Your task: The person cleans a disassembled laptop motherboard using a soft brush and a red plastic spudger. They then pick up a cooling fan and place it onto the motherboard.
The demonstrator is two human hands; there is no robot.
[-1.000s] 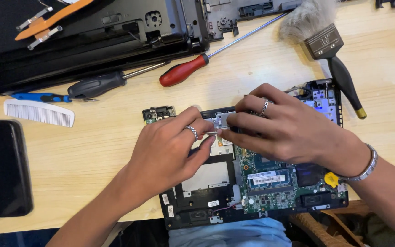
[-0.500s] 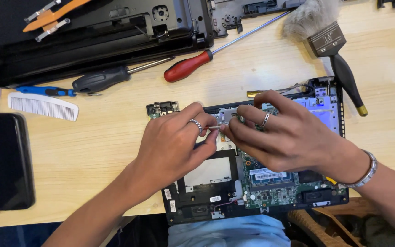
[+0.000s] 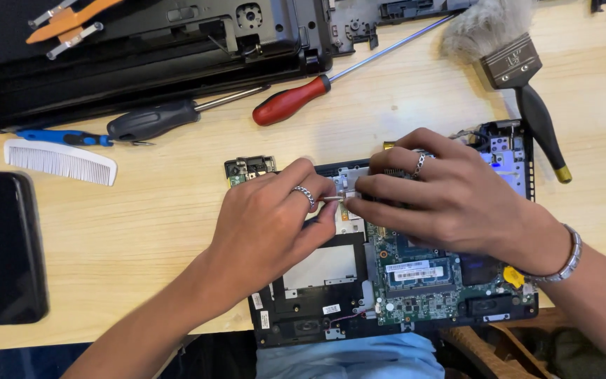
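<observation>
**Metal part pinched between both hands over the opened laptop base**

Silver and small, the metal piece point(image 3: 332, 199) sits between your two sets of fingertips, above the upper left area of the opened laptop base point(image 3: 296, 319). Your left hand point(image 3: 268, 224) is closed around it from the left, thumb and forefinger pinching, a ring on one finger. Your right hand point(image 3: 450, 200) meets it from the right, fingers stretched flat and pressing on the same piece; its palm covers most of the upper board, so what lies beneath cannot be told.

Below your right hand the green circuit board point(image 3: 415, 291) shows, with a memory module point(image 3: 415, 270) and a yellow tab point(image 3: 514, 276) near your bracelet. A small loose board point(image 3: 248, 170) lies just beside the base's upper left corner, close to your left knuckles.

Farther out on the wooden table point(image 3: 142, 231): a red-handled screwdriver point(image 3: 292, 100) and a black-handled screwdriver point(image 3: 152, 121) lie above your hands, with a blue-handled tool point(image 3: 57, 137) and a white comb point(image 3: 59, 161) to the left. A black phone point(image 3: 1, 245) lies at the left edge. A paintbrush point(image 3: 520, 70) lies at upper right, near the base's corner. A black laptop cover point(image 3: 142, 42) lies along the top, with an orange tool point(image 3: 64, 20) on it.
</observation>
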